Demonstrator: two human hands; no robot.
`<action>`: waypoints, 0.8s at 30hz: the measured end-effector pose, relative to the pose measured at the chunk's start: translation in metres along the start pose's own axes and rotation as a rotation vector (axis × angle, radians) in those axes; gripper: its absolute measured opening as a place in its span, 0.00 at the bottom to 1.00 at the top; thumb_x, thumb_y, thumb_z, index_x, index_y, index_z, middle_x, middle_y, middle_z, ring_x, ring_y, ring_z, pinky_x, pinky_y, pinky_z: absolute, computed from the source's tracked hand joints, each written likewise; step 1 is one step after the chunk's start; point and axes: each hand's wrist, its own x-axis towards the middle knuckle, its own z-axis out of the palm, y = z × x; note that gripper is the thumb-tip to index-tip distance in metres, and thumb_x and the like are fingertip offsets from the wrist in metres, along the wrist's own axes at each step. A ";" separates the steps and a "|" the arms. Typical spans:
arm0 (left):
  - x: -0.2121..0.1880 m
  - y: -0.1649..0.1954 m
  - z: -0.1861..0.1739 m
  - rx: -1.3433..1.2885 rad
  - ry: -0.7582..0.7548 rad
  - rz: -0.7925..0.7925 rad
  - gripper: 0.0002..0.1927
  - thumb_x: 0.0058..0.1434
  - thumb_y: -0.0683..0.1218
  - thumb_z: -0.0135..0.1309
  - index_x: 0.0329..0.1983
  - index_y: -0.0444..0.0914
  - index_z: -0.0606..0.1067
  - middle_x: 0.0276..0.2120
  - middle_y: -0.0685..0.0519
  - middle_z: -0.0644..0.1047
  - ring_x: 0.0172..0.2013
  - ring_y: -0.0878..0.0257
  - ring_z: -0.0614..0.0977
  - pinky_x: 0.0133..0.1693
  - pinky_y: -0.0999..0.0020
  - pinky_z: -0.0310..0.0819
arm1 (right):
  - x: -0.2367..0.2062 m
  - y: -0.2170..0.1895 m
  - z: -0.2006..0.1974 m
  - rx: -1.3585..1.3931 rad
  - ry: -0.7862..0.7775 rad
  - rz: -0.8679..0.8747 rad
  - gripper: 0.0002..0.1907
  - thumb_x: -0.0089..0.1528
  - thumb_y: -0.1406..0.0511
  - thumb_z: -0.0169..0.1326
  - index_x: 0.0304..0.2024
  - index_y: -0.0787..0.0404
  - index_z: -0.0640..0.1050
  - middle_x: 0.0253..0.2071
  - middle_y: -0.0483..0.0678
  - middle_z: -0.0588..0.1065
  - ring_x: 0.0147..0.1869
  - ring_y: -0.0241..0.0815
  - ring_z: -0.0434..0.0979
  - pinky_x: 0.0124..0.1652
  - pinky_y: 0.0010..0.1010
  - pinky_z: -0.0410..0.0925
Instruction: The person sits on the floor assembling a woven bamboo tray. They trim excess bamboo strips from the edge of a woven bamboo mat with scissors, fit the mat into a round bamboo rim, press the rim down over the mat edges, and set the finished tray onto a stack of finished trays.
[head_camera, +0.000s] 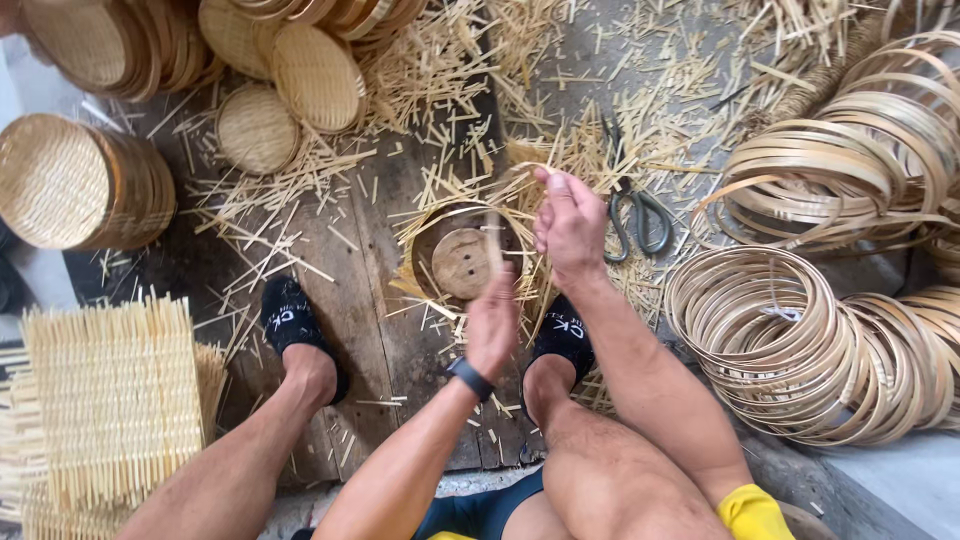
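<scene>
Hands working a bamboo basket on the wooden block

Weaving was the step in hand, judged from the head view. The right hand was closed, fingers pinched on thin bamboo strips that rose from the half-made basket. The left hand, a dark watch at its wrist, hovered just above the basket's near edge; blur hid whether its fingers were curled or flat, so its grip could not be told. The basket sat over a round wooden block on the plank floor, between the person's two feet in black socks. The next move would probably call for bending the loose strip ends along the rim while the block kept the form steady.

Scissors with dark handles lay just beside the right hand among straw-coloured offcuts. Thin bamboo hoops, smooth and pale, lay stacked in overlapping rows to the right. Finished round trays, finely woven, stood stacked at the left, and a flat square woven mat with bristly edges lay near the left knee.
</scene>
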 end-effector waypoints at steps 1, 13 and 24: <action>0.002 0.005 -0.006 0.023 0.027 -0.053 0.33 0.75 0.64 0.40 0.60 0.36 0.82 0.20 0.59 0.66 0.22 0.70 0.66 0.23 0.71 0.59 | 0.003 -0.010 -0.008 -0.334 -0.037 0.017 0.15 0.69 0.60 0.47 0.48 0.62 0.80 0.21 0.38 0.67 0.19 0.27 0.62 0.18 0.22 0.59; 0.034 0.010 -0.034 0.869 0.182 0.623 0.56 0.44 0.63 0.72 0.71 0.39 0.59 0.58 0.34 0.63 0.58 0.38 0.64 0.57 0.45 0.63 | 0.099 -0.053 -0.145 -0.302 0.095 -0.311 0.08 0.67 0.63 0.60 0.46 0.60 0.79 0.40 0.45 0.80 0.42 0.35 0.82 0.44 0.32 0.78; 0.062 -0.001 -0.036 0.767 0.240 0.784 0.54 0.37 0.57 0.72 0.71 0.47 0.65 0.57 0.35 0.65 0.57 0.39 0.68 0.58 0.46 0.67 | 0.060 0.071 -0.179 -1.361 0.175 0.068 0.31 0.49 0.65 0.71 0.51 0.70 0.73 0.40 0.61 0.77 0.42 0.54 0.79 0.47 0.45 0.73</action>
